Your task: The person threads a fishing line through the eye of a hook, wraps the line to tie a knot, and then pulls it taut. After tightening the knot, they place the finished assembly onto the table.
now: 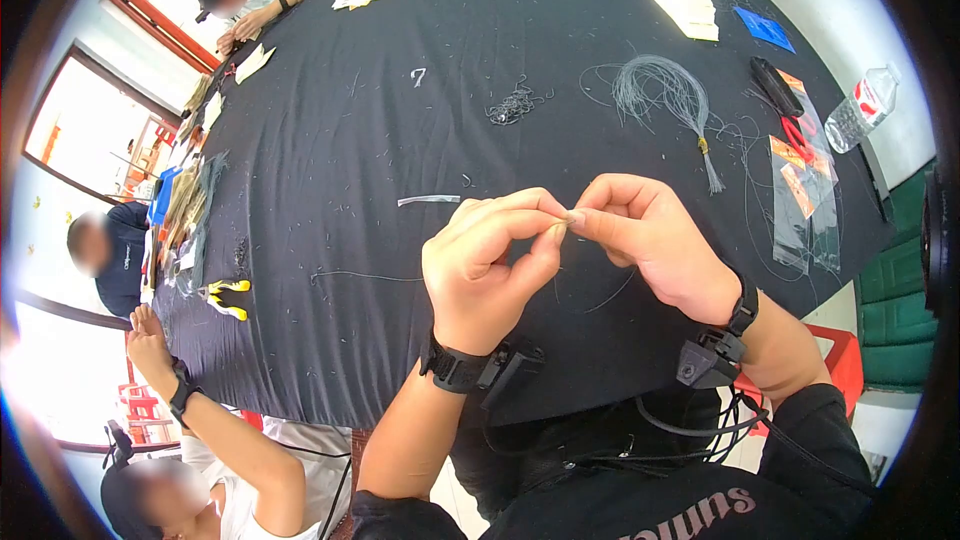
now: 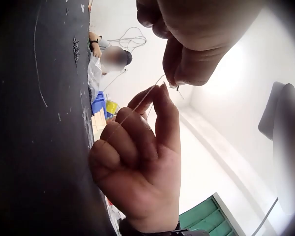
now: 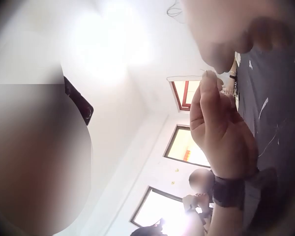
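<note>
Both hands meet at the fingertips above the near part of the table. The left hand pinches a tiny dark fishhook between thumb and forefinger; most of the hook is hidden. Thumb and forefinger of the right hand pinch a thin fishing line right beside it. In the left wrist view the line crosses the right hand's curled fingers. A short clear strip lies by the left knuckles, and a single hook lies just beyond.
A pile of dark hooks and a tied coil of line lie farther back on the black cloth. Packets, red-handled scissors and a bottle are at right. Yellow-handled pliers lie left. Other people sit around the table.
</note>
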Available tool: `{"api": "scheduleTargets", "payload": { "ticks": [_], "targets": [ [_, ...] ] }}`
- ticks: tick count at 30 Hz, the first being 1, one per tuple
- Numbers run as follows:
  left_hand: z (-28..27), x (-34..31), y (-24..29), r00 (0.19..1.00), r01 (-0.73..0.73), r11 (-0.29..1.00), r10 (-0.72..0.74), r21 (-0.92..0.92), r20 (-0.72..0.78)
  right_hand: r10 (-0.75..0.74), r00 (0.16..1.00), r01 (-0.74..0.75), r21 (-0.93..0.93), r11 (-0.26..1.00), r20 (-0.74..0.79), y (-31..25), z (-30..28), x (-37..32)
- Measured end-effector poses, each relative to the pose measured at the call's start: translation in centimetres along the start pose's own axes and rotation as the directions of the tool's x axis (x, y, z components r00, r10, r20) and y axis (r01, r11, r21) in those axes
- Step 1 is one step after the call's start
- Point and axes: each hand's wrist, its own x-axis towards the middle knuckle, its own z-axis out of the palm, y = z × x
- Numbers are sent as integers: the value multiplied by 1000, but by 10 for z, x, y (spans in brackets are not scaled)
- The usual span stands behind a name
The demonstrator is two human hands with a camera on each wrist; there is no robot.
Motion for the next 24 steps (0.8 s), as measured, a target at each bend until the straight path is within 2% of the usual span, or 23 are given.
{"api": "scheduleTargets", "payload": {
  "ticks": [3, 6, 9, 12, 16, 18, 22, 24],
  "targets": [
    [1, 0, -2, 999, -21, 1000, 21, 22, -28, 75, 997, -75, 7, 997, -3, 2, -2, -3],
    [1, 1, -5, 999, -8, 995, 13, 95, -46, -17, 1000, 15, -87, 996, -26, 7, 6, -3],
    [0, 2, -7, 999, -13, 983, 19, 181, -34, -163, 986, 144, -291, 946, -42, 12, 4, -4],
    [-2, 4, -10, 998, -57, 975, 53, 215, 22, -345, 938, 272, -649, 711, 15, -1, 8, -10],
    [-3, 5, -6, 991, -28, 978, 1, 206, 130, -442, 886, 412, -673, 614, 139, -3, -2, -5],
    [-1, 5, -9, 989, -69, 983, 45, 172, 140, -468, 864, 456, -686, 567, 188, -7, -5, -2],
    [2, 3, -8, 984, -97, 993, 85, 71, 159, -536, 824, 505, -665, 550, 183, -11, -11, 1],
    [0, 3, -6, 980, -59, 997, 48, 54, 191, -536, 828, 497, -656, 567, 164, -10, -13, 3]
  ]
}}
